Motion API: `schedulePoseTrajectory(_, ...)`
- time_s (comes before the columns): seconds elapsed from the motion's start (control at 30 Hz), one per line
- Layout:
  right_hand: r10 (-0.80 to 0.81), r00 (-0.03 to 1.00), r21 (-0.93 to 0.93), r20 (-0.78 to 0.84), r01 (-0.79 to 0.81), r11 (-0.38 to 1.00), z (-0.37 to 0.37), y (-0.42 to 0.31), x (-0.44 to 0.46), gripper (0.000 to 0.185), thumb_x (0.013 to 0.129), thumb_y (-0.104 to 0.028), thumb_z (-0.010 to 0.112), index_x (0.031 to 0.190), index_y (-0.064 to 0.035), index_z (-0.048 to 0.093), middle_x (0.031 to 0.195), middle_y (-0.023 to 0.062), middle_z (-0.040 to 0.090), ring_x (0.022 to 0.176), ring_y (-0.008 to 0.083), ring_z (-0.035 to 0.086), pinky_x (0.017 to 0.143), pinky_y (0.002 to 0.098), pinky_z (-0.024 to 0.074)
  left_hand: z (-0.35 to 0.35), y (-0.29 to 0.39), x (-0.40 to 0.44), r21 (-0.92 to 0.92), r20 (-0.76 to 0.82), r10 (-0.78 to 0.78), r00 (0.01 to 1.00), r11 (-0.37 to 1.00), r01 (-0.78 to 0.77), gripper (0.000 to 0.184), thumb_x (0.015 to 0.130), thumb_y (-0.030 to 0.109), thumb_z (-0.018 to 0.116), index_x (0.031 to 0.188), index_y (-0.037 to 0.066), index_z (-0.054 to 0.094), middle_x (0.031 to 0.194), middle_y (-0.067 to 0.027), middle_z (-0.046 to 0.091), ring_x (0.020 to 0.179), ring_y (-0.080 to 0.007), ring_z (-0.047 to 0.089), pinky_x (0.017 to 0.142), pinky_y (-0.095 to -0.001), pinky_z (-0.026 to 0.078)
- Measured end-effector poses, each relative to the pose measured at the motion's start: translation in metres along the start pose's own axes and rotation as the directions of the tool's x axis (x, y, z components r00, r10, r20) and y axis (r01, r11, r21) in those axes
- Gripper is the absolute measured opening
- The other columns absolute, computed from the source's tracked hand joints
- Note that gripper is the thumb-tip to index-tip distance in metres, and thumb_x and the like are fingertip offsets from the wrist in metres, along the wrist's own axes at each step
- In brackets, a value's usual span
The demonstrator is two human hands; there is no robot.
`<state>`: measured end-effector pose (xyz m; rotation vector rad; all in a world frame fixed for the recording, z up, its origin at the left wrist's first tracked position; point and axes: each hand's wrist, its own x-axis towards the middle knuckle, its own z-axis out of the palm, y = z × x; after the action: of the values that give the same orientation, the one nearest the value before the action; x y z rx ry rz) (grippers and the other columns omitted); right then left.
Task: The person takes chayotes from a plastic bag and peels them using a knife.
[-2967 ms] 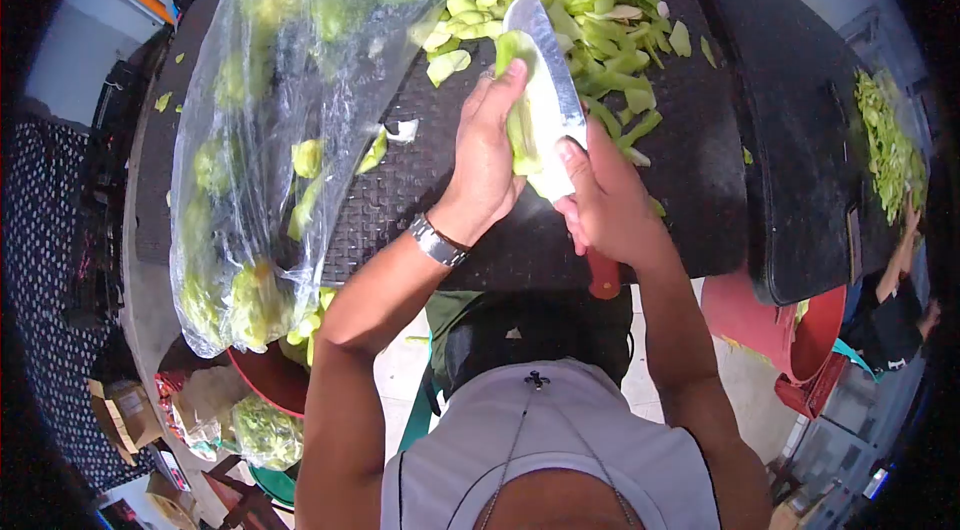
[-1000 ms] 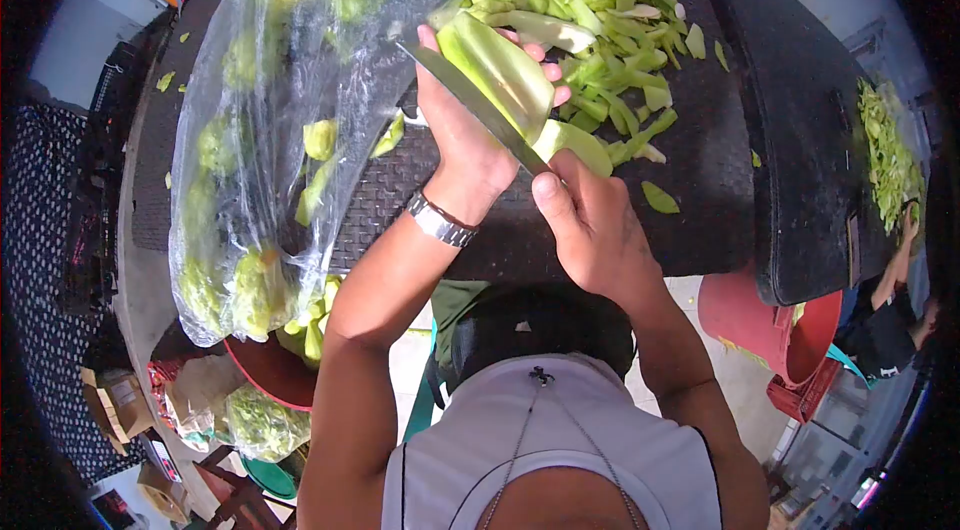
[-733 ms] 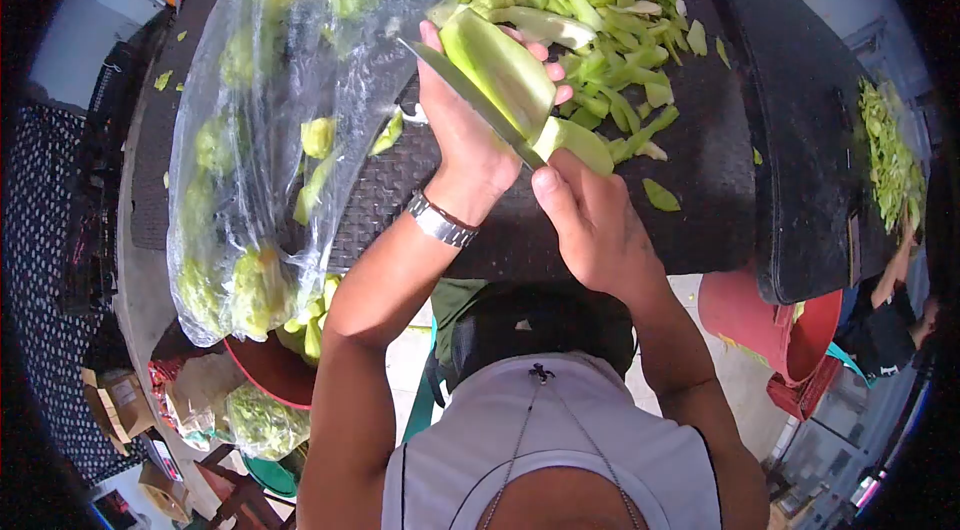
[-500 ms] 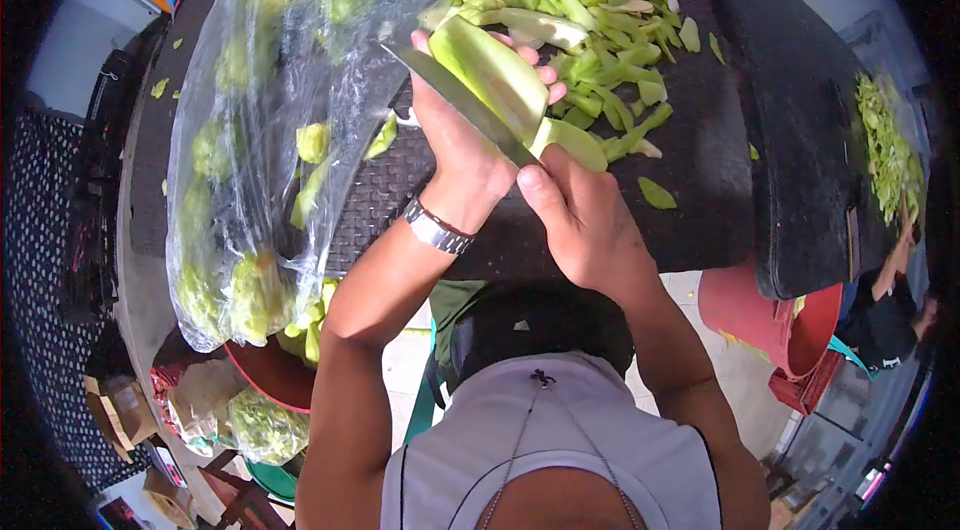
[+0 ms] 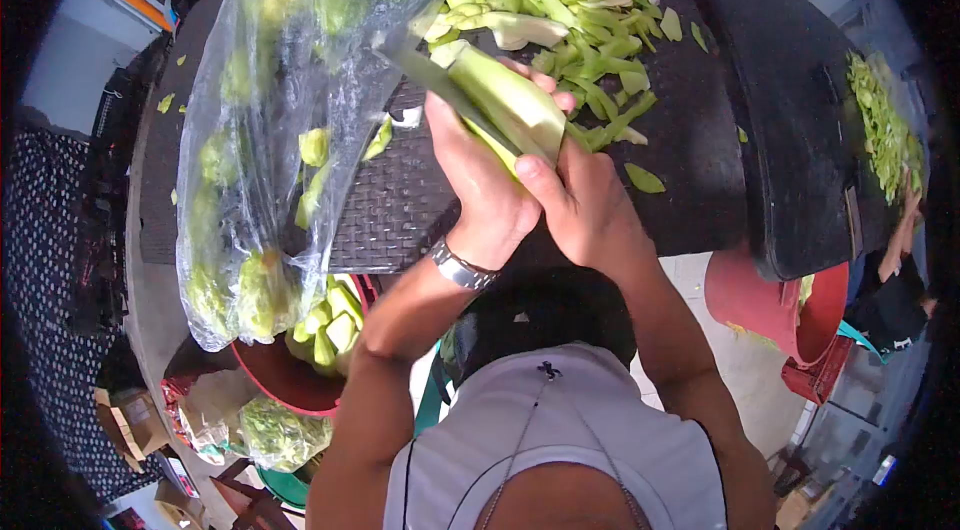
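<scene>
A partly peeled green papaya (image 5: 520,102) with pale, wet-looking flesh lies in my left hand (image 5: 480,170), whose fingers wrap round its far side. My right hand (image 5: 592,202) grips a knife, its handle hidden inside the fist and the thumb near the papaya's close end. The knife blade (image 5: 425,72) points up and left along the papaya's left side, blurred towards the tip. Beyond my hands a heap of green peelings (image 5: 600,15) covers part of the dark woven tabletop (image 5: 385,215).
A clear plastic bag (image 5: 290,120) of green fruit lies at the left. Below it stands a red bin (image 5: 285,385) with pale green pieces. A red bucket (image 5: 735,300) and a black chair back (image 5: 770,110) are at the right. Another person's arm (image 5: 895,240) reaches towards more peelings (image 5: 885,130).
Both hands have shifted slightly right and nearer to me with the papaya. The knife blade now lies closer against its left side. A green slice beside my right hand is out of sight.
</scene>
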<state>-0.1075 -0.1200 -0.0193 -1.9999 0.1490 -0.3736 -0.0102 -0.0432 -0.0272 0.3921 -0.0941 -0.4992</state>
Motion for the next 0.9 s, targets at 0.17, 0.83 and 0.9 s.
schedulePoseTrajectory(0.17, 0.084, 0.996, -0.034, 0.018, -0.083, 0.996, -0.008, -0.009, -0.004, 0.058, 0.101, -0.043, 0.061, 0.130, 0.0067, 0.054, 0.111, 0.0332, 0.067, 0.107, 0.0514, 0.065, 0.089, 0.0517, 0.0529, -0.001, -0.005, -0.014, -0.030, 0.111, 0.024, 0.994, 0.999, -0.021, 0.069, 0.102, 0.065, 0.037, 0.116, 0.000, 0.056, 0.106, -0.0191, 0.060, 0.097, -0.0381, 0.059, 0.092, -0.0540, 0.050)
schedulePoseTrajectory(0.83, 0.278, 0.881, 0.365, 0.382, -0.420, 0.831, -0.046, -0.007, 0.043, 0.071, 0.106, -0.066, 0.032, 0.136, -0.0054, 0.052, 0.056, -0.0012, 0.042, 0.038, 0.0091, 0.036, 0.036, 0.0280, 0.0316, 0.014, 0.032, 0.012, 0.537, 0.286, -0.026, 0.958, 0.832, -0.138, 0.074, 0.066, -0.012, 0.065, 0.136, -0.002, 0.044, 0.115, -0.0131, 0.063, 0.106, -0.0241, 0.066, 0.089, -0.0366, 0.057)
schedulePoseTrajectory(0.9, 0.276, 0.873, 0.301, 0.402, -0.411, 0.861, -0.054, -0.009, 0.062, 0.072, 0.105, -0.068, 0.030, 0.126, -0.0045, 0.057, 0.055, -0.0021, 0.040, 0.037, 0.0092, 0.034, 0.036, 0.0276, 0.0317, 0.020, 0.035, 0.026, 0.535, 0.253, -0.018, 0.967, 0.836, -0.124, 0.058, 0.065, -0.011, 0.061, 0.123, -0.004, 0.055, 0.105, -0.0127, 0.067, 0.097, -0.0225, 0.067, 0.083, -0.0345, 0.057)
